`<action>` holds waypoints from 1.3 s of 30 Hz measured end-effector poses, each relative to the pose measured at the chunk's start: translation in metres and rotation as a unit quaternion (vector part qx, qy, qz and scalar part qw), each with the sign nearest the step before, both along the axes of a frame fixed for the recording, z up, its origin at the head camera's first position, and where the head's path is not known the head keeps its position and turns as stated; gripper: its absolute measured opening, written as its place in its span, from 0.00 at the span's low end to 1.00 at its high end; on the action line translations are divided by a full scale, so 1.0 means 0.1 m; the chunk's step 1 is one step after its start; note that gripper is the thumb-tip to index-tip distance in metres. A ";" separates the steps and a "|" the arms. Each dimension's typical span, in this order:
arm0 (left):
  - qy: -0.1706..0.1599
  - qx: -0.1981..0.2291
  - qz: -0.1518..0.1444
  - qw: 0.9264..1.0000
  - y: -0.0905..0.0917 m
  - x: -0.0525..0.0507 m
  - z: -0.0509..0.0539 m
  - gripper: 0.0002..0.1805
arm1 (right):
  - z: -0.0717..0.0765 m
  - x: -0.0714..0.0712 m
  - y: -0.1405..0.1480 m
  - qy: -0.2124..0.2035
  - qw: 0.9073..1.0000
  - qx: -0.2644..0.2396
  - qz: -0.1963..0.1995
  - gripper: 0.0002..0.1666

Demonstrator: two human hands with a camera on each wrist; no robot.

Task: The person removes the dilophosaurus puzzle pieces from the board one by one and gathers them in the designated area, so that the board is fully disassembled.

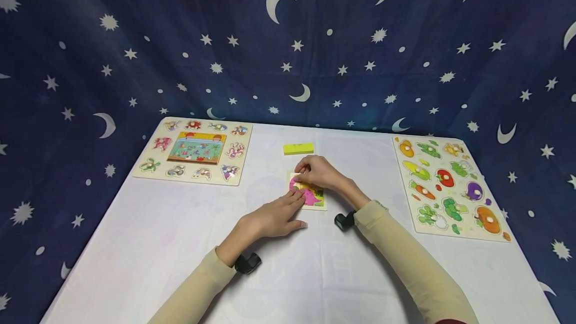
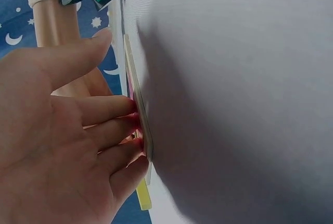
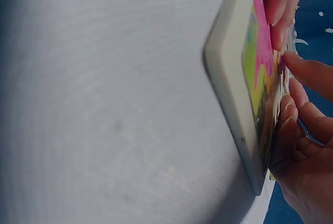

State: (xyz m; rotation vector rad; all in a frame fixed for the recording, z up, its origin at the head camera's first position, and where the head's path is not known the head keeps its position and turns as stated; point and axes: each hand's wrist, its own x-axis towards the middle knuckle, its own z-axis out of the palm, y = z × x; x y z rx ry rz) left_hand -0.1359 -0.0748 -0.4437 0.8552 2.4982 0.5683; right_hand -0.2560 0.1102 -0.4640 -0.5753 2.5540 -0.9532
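And here's my puzzle board (image 3: pixel 232 73), smooth, wood-looking at the rim, its printed face catching a glossy sheen! Below it, matt tablecloth (image 1: pixel 288 284), faintly creased; my sleeves (image 1: pixel 402 251), matt fabric; wrist cameras (image 1: pixel 248 263), seemingly plastic; the backdrop (image 1: pixel 243 79), dull cloth.

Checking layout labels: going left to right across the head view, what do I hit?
Sea-creature board → left hand → right hand → vegetable board.
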 end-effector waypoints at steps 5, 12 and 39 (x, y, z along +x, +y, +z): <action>0.003 -0.006 -0.001 1.000 0.02 0.00 0.00 0.41 | 0.00 0.00 0.03 -0.024 1.000 -0.015 -0.013 0.14; 0.008 -0.014 0.003 1.000 0.07 -0.03 0.03 0.41 | 0.01 0.01 0.06 -0.061 0.996 -0.060 -0.019 0.07; 0.005 0.010 0.010 1.000 0.04 -0.03 0.00 0.37 | 0.12 -0.03 0.51 -0.093 0.982 -0.143 -0.082 0.12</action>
